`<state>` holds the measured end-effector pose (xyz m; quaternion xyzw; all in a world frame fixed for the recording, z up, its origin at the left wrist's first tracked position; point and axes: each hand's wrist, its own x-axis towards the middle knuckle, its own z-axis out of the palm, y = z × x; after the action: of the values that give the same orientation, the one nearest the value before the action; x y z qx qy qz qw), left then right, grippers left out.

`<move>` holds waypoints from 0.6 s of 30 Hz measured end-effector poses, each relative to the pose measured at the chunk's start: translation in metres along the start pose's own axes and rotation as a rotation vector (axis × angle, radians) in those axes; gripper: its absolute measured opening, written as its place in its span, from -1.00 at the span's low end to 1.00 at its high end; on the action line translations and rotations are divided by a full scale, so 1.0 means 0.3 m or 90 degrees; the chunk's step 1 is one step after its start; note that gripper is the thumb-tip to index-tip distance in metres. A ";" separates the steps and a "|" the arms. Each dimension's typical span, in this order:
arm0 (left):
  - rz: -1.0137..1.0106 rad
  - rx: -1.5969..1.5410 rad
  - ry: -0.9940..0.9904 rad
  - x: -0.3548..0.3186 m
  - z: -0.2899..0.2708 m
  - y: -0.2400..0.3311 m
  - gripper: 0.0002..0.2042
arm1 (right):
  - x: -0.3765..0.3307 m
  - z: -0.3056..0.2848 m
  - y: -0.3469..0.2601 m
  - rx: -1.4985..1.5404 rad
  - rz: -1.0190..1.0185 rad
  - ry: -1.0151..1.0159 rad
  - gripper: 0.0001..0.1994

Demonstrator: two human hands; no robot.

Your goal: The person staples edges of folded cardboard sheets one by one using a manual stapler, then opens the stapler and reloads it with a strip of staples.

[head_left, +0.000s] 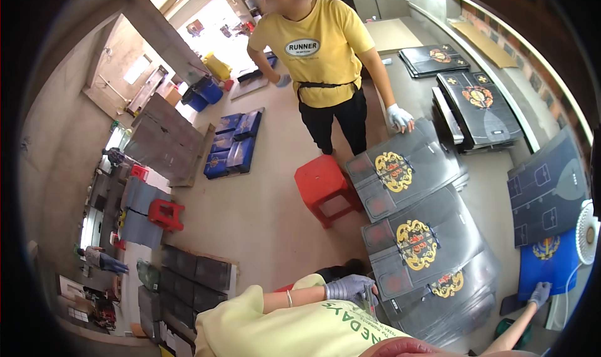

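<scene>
My left hand [350, 288], in a grey glove, is closed at the near left edge of a stack of dark printed sheets [463, 294]. Something thin juts from its fingers, too small to make out. Far to the right, my gloved right hand [539, 293] grips the lower edge of a blue panel [544, 263] with a gold emblem. Between my hands the dark sheets lie fanned and overlapping, with gold and red ornaments. Another dark printed sheet [400, 175] lies beyond them, under a co-worker's gloved hand [399, 118].
A co-worker in a yellow shirt [325, 50] stands across the table. A red stool [322, 185] is at the table's left side. Dark printed stacks [479, 106] lie at the far right. A white fan [587, 232] stands by the blue panel. Blue packs [231, 147] rest on the floor.
</scene>
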<state>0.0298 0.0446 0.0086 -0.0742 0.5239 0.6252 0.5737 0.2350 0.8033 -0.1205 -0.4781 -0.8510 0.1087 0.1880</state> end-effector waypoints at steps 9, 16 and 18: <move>-0.034 -0.033 -0.032 0.007 0.013 0.042 -0.78 | -0.596 0.191 -0.320 0.269 -0.045 -0.121 -0.94; 0.001 0.041 -0.034 0.013 -0.031 0.034 -0.78 | -1.036 -0.007 -0.679 0.545 0.054 -0.311 -0.91; -0.043 -0.002 -0.048 0.001 -0.025 0.039 -0.79 | -1.119 -0.070 -0.733 0.530 0.059 -0.343 -0.90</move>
<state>0.0167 0.0417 0.0117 -0.0690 0.4979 0.6087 0.6138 0.2324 0.4022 -0.0939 -0.3546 -0.7315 0.5675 0.1313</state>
